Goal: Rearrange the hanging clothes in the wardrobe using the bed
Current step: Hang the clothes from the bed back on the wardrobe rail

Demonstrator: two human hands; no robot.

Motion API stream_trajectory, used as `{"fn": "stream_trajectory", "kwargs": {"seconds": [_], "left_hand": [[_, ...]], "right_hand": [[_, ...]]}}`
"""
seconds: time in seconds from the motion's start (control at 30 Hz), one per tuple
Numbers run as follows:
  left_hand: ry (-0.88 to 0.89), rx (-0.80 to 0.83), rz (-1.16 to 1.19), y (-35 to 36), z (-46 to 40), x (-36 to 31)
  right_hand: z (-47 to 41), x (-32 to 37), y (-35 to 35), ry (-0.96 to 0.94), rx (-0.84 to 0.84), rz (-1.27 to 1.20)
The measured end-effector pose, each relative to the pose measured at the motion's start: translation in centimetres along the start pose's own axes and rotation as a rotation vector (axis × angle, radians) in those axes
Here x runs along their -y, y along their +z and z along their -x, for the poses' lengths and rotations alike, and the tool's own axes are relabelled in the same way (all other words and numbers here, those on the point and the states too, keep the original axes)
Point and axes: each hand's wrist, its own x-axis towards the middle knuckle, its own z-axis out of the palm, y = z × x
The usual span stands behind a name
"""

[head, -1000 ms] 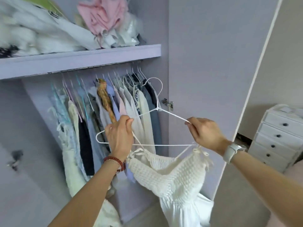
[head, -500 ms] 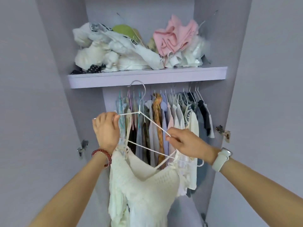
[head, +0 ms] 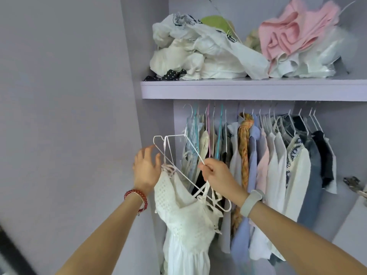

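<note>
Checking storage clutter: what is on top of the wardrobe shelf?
On the shelf lies a heap of crumpled white clothes, a pink garment and something green. Whatever is behind them is covered.

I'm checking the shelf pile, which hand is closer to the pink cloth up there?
Right. The right hand, pinching the hanger, is below and left of the pink cloth. The left hand is open, further left beside the white dress.

The rail is sitting out of sight behind the shelf lip, so I can't tell whether the white hanger hook is actually catching on it. The left hand is smearing with motion blur (fingers especially). The white dress is running off the bottom edge, and the pink cloth is getting cropped up top.
</note>
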Motion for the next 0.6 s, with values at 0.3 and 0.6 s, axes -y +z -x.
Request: {"fn": "stream_trajectory", "kwargs": {"seconds": [0.3,0.6], "left_hand": [[-0.112,0.159,0.234,4.6,-1.2,7.5],[-0.266,0.597,0.239,12.6,2.0,11.9]], "right_hand": [[-11.1,-1.7,7.8,0.195,-0.137,-0.126],[-17.2,-2.9,9.1,0.310,-0.478,-0.384]]}}
